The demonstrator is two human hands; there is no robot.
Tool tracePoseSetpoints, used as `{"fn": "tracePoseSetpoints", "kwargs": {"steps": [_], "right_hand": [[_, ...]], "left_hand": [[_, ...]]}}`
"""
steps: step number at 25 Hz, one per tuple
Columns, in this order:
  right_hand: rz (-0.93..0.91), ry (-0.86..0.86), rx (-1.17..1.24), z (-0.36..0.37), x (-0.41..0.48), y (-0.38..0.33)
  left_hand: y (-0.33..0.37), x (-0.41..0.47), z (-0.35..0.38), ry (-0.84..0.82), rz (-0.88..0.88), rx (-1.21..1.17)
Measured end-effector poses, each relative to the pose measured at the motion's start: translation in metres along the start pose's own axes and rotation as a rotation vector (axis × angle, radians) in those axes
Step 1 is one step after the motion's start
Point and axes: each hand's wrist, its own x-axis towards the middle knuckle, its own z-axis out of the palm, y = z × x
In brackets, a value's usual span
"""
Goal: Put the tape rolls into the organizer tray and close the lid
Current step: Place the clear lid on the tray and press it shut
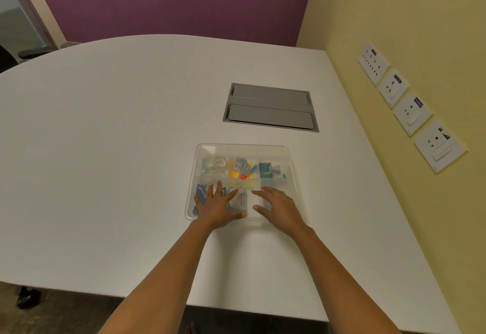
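A clear plastic organizer tray [291,165] sits on the white table, with its translucent lid lying flat over the compartments. Clear tape rolls [215,165] show through the lid in the far left compartment. Yellow notes, a red pin and small blue items fill the middle compartment; blue binder clips fill the right one. My left hand [216,206] rests flat on the lid's near left part, fingers spread. My right hand [278,206] lies flat on the near right part, fingers apart. Neither hand holds anything.
A grey cable hatch [271,107] is set into the table beyond the tray. The yellow wall on the right carries a row of socket plates [413,114]. The table's near edge [236,307] runs below my forearms.
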Motion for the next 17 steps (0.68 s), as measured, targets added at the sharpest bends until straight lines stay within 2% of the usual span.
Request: {"fn": "tracePoseSetpoints", "kwargs": {"steps": [3,6,17], "right_hand": [[0.017,0.092,0.037,-0.011,0.017,-0.001],[0.054,0.109,0.016,-0.021,0.038,0.000],[0.203,-0.026,-0.148,-0.036,0.117,0.017]], "left_hand": [[0.000,0.011,-0.012,0.028,0.004,-0.039],[0.002,0.027,-0.029,0.080,0.031,0.036],[0.011,0.098,-0.070,0.142,0.056,0.111]]}}
